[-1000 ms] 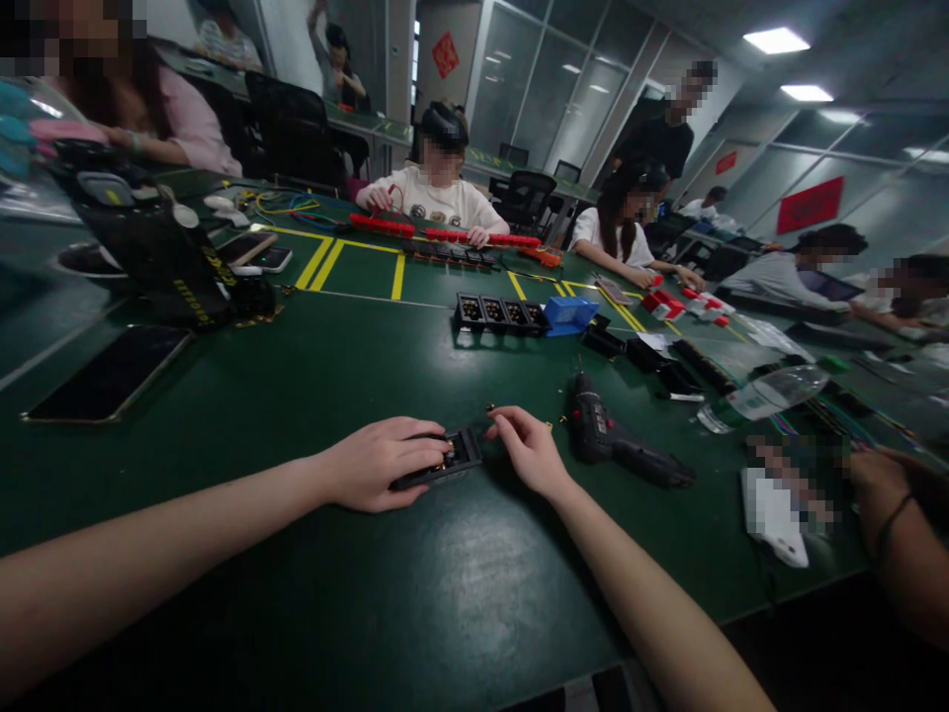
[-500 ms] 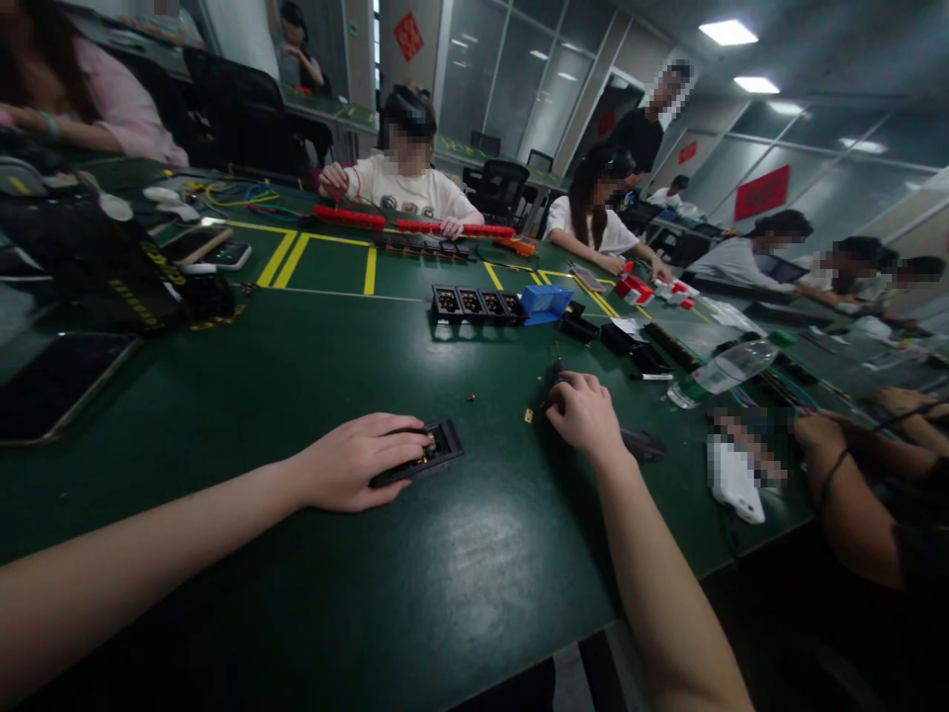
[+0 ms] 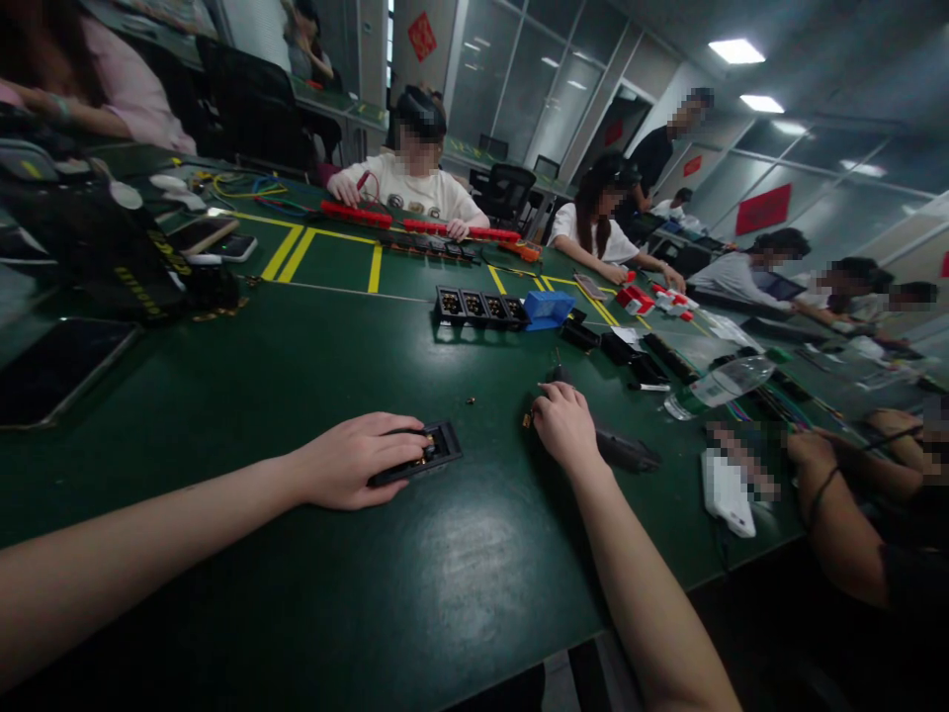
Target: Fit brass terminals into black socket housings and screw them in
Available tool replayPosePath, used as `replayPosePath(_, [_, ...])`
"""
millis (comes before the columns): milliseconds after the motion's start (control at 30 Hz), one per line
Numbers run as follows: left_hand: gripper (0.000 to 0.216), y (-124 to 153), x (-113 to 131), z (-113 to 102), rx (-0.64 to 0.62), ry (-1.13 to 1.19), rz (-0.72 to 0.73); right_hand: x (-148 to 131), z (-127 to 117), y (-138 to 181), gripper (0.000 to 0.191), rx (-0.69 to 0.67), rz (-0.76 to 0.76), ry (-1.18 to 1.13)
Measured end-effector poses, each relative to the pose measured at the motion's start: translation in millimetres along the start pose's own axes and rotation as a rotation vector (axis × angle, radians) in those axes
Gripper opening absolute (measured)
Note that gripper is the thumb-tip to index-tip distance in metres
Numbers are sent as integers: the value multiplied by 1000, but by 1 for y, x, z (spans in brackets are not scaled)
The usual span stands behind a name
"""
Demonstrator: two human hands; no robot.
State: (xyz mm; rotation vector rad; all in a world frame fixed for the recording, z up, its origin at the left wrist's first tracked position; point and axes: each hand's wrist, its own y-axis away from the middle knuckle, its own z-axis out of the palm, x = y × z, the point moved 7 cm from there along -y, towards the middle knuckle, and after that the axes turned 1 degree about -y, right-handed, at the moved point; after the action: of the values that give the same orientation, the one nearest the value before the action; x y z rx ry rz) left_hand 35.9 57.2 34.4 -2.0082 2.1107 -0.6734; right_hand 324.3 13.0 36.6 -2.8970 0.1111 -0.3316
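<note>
My left hand (image 3: pixel 356 460) lies over a black plastic socket housing (image 3: pixel 447 447) and grips it flat on the table, with its fingers over the brass parts inside. A small brass piece (image 3: pixel 527 419) shows at the edge of my right hand (image 3: pixel 564 425), whose fingers are bent down and close together against it; the fingertips are partly hidden. Beside that hand a black electric screwdriver (image 3: pixel 629 447) rests on the table, its bit pointing away from me. Between my hands lies a tiny brass screw (image 3: pixel 470 400).
Ahead stands a row of black socket modules (image 3: pixel 480 309) by a blue box (image 3: pixel 547 310). A bottle (image 3: pixel 716 388) and a white device (image 3: pixel 728 494) lie to the right, near another person's arm (image 3: pixel 834 499). A phone (image 3: pixel 63 371) and a black bag (image 3: pixel 111 247) are at left.
My right hand has come off the screwdriver and moved slightly left and toward me, to the brass piece. The left hand stays on the socket housing. The view has tilted a little.
</note>
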Motion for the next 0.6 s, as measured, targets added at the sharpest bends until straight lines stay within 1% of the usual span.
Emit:
replayPosePath(67, [40,0,0,1,-13,-9,-2,-11,-3,-1,20,-2,-33,-52])
replayPosePath(200, [39,1,-1,3,-24,-22,-7,-39,-10,-1,15,25,-127,-226])
replayPosePath(267, [39,2,-1,3,-16,-19,-5,-47,-13,-1,14,45,-151,-279])
replayPosePath(333, [38,2,-1,2,-12,-20,0,-48,-14,-2,14,63,-146,-305])
replayPosePath(500, [41,2,0,2,-2,-20,18,-37,-15,-2,16,103,-100,-368])
replayPosePath(600, [39,1,0,1,28,-9,20,-41,-13,-2,20,117,-103,-415])
